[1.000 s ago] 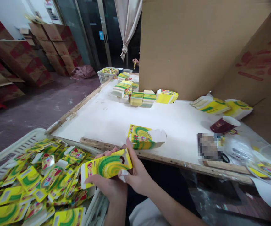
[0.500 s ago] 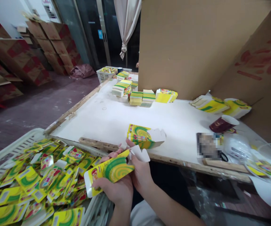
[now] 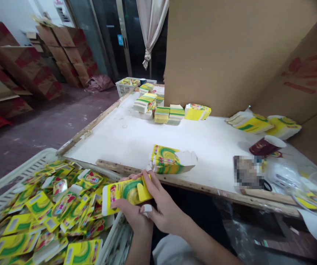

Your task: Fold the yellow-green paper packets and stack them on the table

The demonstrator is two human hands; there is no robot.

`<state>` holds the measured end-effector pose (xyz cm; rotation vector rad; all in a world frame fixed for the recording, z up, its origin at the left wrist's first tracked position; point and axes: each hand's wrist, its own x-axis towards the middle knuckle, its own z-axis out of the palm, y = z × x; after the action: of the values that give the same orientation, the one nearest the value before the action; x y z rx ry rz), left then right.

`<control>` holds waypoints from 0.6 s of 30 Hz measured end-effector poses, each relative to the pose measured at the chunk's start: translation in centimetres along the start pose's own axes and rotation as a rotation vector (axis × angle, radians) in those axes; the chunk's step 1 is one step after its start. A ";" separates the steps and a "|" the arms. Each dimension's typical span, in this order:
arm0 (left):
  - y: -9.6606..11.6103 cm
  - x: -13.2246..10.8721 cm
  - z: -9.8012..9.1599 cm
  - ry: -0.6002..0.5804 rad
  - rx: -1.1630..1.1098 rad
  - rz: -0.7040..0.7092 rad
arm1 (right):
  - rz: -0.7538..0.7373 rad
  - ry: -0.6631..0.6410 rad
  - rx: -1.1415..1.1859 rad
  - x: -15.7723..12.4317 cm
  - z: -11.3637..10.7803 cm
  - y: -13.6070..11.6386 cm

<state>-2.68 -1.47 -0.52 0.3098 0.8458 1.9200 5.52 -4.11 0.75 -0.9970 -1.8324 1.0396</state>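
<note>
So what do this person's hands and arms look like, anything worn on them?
Both are bare: the left hand and right hand have no gloves, rings or watch that I can see, and the forearms show no sleeves. One thumbnail looks long and pale. Pale clothing shows below.

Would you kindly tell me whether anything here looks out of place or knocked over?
A dark red cup lies tipped on its side at the right of the table; no spill shows. The carton held by the left hand and right hand looks undamaged.
</note>
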 end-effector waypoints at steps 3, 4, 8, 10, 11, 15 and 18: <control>0.2 -0.3 0.3 0.026 -0.026 0.036 | -0.043 0.074 -0.052 -0.3 0.1 1.0; 0.4 -0.4 0.4 0.010 -0.039 0.022 | -0.057 0.101 -0.052 -0.2 0.1 1.1; 0.9 -0.4 0.5 -0.030 -0.084 -0.077 | -0.087 0.101 -0.001 0.0 -0.8 1.1; 0.9 -0.2 0.7 -0.005 -0.085 -0.087 | -0.089 0.086 0.004 0.0 -1.1 1.0; 0.8 -0.2 0.8 0.004 -0.080 -0.084 | -0.090 0.090 -0.002 -0.1 -1.1 1.0; 0.3 -0.5 0.8 0.029 -0.057 -0.062 | -0.078 0.172 -0.033 -0.4 -0.5 1.2; 0.1 -0.7 0.5 0.026 -0.063 -0.084 | -0.069 0.148 -0.033 -0.3 -0.7 1.0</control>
<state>-2.14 -1.93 0.06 0.2079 0.8013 1.8720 6.50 -3.80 0.00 -0.9964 -1.7555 0.8735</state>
